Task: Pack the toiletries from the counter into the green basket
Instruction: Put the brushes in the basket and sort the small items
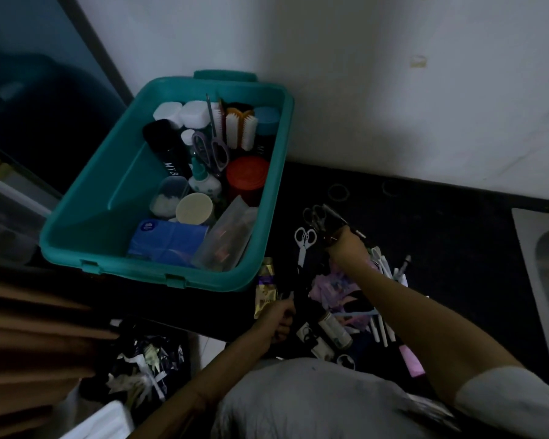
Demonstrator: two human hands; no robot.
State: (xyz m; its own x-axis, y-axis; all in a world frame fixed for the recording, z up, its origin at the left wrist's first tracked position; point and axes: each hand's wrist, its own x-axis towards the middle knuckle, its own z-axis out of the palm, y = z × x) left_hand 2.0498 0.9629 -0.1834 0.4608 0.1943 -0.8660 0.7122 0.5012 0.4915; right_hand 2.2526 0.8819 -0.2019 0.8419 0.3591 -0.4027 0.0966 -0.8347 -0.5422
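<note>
The green basket [86, 217] stands on the dark counter [441, 236] at the left, holding bottles, jars, brushes, grey scissors, a red-lidded jar and a blue tissue pack. My right hand [346, 245] is raised above a pile of toiletries [339, 289] and grips dark-handled scissors [322, 217] along with some thin dark items. My left hand [281, 318] is curled round a small dark item at the pile's near left edge, beside a gold sachet [265, 289]. White-handled scissors [304, 243] lie next to the basket.
A steel sink [542, 280] is set into the counter at the right. The white wall runs behind. Hair ties [338, 193] lie near the wall. A dark bag of scraps [146, 365] sits below the counter edge, with brown drawers at the left.
</note>
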